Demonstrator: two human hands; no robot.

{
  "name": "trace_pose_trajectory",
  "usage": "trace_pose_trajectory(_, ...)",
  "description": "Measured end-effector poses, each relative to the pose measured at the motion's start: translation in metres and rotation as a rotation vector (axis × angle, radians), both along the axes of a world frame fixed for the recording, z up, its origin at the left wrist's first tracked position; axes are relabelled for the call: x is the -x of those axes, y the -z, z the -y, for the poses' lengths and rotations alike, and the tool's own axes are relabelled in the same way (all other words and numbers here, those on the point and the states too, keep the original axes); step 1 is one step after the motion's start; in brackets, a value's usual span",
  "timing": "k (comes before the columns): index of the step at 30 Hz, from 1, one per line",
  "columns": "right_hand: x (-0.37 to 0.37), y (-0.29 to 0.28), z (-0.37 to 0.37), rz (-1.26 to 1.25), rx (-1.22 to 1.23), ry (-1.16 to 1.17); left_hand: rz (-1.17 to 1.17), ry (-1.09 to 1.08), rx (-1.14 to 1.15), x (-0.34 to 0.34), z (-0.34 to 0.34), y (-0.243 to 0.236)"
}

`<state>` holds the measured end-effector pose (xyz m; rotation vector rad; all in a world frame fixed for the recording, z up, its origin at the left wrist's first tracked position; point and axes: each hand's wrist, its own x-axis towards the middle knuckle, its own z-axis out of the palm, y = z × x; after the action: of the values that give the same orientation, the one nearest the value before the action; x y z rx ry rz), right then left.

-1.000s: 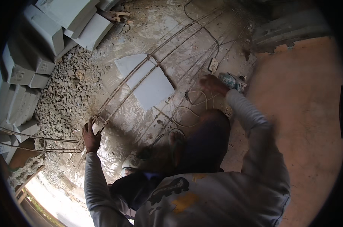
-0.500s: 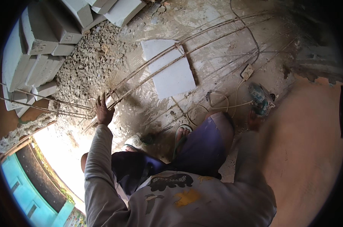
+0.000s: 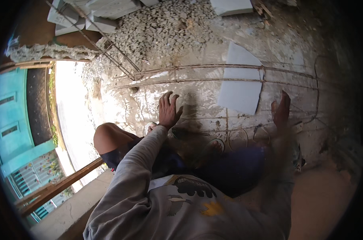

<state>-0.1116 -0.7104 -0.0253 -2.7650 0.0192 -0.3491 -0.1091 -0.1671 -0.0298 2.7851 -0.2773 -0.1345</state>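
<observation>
Both hands over the rebar cage on the floor.
Left hand (image 3: 168,110) spread flat, empty, mid-frame; right hand (image 3: 280,109) blurred, grip unclear; best steady the rebar cage (image 3: 213,74) before lifting.

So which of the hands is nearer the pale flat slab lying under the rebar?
Right. The right hand hovers just past the slab's right edge; the left hand rests spread on the ground farther off to its left.

Rebar cage (image 3: 213,74) runs across mid-frame on the floor (image 3: 309,48), over a flat slab (image 3: 239,86) right of centre. Gravel heap (image 3: 165,28) sits above it, blocks (image 3: 89,16) upper left. Left hand (image 3: 168,110) centre, right hand (image 3: 280,109) further right, both below the bars.
</observation>
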Motion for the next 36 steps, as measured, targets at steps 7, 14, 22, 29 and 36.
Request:
trace_pose_trajectory(7,-0.111,0.057,0.019,-0.386,0.678,-0.284,0.004,0.200,-0.178,-0.121,-0.058,-0.023)
trace_pose_trajectory(14,-0.128,0.040,-0.003,-0.463,0.519,-0.337,-0.181,0.422,-0.114,-0.157,-0.109,-0.034)
trace_pose_trajectory(22,-0.062,-0.010,-0.208,-0.318,0.367,-0.649,-0.041,0.507,-0.012,-0.146,-0.149,-0.003)
trace_pose_trajectory(29,0.103,0.025,-0.430,-0.598,0.110,-0.971,0.114,0.485,0.065,-0.143,-0.167,0.020)
trace_pose_trajectory(36,0.091,0.026,-0.435,-0.793,-0.274,-0.797,-0.073,0.469,0.204,-0.147,-0.179,-0.014)
